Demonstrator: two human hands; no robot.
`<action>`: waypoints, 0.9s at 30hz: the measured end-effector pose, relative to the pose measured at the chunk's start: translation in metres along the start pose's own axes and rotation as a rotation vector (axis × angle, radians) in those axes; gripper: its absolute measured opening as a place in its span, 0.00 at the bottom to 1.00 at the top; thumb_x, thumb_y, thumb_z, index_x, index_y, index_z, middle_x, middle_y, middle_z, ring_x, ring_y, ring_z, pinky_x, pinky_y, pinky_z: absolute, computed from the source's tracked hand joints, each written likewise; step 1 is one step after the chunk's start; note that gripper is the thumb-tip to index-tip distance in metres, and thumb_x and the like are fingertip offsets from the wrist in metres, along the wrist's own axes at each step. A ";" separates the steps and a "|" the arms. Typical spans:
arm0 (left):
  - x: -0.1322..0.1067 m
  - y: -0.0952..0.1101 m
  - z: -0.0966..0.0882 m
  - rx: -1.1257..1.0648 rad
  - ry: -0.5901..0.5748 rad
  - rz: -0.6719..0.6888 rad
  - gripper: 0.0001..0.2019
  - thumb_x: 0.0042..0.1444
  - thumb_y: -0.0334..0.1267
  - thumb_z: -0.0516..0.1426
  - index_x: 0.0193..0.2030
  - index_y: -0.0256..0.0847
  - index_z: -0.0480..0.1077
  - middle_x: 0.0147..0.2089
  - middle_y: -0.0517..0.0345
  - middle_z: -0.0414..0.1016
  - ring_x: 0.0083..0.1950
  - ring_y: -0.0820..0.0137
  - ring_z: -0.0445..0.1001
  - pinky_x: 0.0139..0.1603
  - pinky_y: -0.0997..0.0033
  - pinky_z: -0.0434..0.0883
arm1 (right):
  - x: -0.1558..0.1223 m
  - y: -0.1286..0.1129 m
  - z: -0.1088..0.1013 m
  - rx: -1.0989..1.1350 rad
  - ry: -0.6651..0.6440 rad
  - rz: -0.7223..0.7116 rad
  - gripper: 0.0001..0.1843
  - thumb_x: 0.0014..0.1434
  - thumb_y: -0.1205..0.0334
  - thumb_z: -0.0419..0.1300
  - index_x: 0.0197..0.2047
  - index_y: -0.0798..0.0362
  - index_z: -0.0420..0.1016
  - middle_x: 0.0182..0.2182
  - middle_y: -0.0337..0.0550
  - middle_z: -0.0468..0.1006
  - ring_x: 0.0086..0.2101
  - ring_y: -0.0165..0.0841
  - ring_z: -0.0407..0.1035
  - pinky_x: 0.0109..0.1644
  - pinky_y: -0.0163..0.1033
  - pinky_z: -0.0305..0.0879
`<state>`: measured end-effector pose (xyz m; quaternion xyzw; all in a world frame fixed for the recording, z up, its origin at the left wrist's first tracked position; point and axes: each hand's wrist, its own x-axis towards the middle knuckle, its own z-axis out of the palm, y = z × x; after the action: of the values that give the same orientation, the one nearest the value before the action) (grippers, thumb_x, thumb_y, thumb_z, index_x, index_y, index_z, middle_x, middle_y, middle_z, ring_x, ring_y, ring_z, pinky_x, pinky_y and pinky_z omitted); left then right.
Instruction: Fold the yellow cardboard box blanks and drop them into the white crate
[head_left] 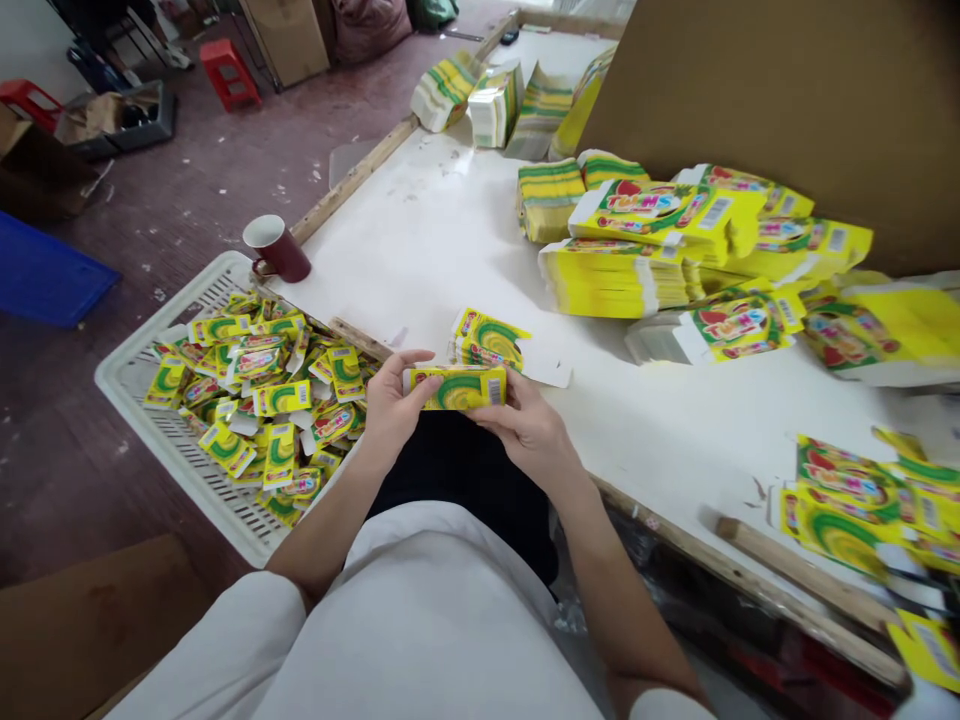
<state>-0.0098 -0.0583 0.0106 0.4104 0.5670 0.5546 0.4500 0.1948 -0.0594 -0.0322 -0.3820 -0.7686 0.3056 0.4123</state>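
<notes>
A small yellow and green printed carton (pixel 459 389) is held level between both hands just off the near edge of the white table (pixel 420 240). My left hand (pixel 391 405) grips its left end with thumb on top. My right hand (pixel 525 425) wraps its right end from below. A short stack of flat cartons (pixel 487 340) of the same print lies on the table just beyond the hands.
A white plastic basket (pixel 142 370) at my left holds several folded cartons. A dark red mug (pixel 277 248) stands at the table corner. Piles of flat cartons (pixel 645 250) cover the table's right side, before a large brown cardboard sheet (pixel 787 110). Red stools stand on the floor.
</notes>
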 end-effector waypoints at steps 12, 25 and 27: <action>0.001 -0.001 0.001 -0.009 -0.013 -0.037 0.17 0.48 0.42 0.69 0.45 0.40 0.78 0.37 0.60 0.79 0.31 0.76 0.73 0.35 0.75 0.72 | -0.002 -0.001 0.000 -0.184 0.044 -0.052 0.17 0.68 0.66 0.59 0.56 0.44 0.81 0.65 0.53 0.71 0.62 0.46 0.71 0.59 0.50 0.77; -0.001 -0.003 0.003 -0.036 0.005 -0.028 0.16 0.44 0.42 0.71 0.40 0.40 0.79 0.37 0.59 0.79 0.32 0.75 0.72 0.35 0.75 0.71 | 0.000 -0.009 -0.007 -0.254 -0.010 -0.061 0.15 0.67 0.66 0.60 0.53 0.48 0.83 0.66 0.59 0.69 0.61 0.50 0.72 0.58 0.54 0.78; 0.001 -0.003 0.002 -0.039 0.003 -0.034 0.16 0.45 0.42 0.71 0.40 0.40 0.79 0.37 0.59 0.79 0.32 0.75 0.72 0.35 0.74 0.71 | -0.001 -0.008 -0.009 -0.227 -0.020 -0.066 0.15 0.66 0.65 0.62 0.54 0.48 0.82 0.66 0.58 0.69 0.62 0.50 0.71 0.60 0.54 0.76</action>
<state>-0.0078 -0.0568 0.0076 0.3911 0.5636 0.5585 0.4663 0.2000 -0.0628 -0.0221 -0.3977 -0.8146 0.2065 0.3684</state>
